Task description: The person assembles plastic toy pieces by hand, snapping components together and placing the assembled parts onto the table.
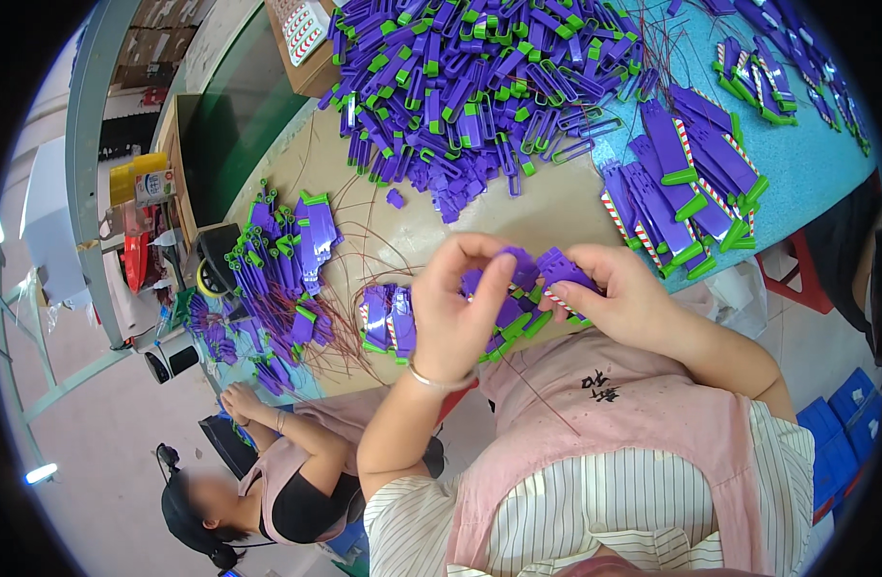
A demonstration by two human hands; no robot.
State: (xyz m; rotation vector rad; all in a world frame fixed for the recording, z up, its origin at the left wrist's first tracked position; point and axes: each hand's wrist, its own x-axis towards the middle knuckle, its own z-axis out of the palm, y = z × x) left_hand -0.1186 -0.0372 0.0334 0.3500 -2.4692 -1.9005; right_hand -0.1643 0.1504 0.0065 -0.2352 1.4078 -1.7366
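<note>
Both hands are raised together just above the surface (pixel 518 216), the left hand (pixel 455 308) and right hand (pixel 619 298) each pinching a purple plastic piece (pixel 546 267) between them. Beyond the hands, a cardboard box (pixel 306 43) holds red-and-white striped cards beside a big heap of purple and green parts (pixel 470 87).

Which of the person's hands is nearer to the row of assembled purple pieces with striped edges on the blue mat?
The right hand. It is just below and left of the row of assembled purple pieces, while the left hand is farther left, over the tan table.
</note>
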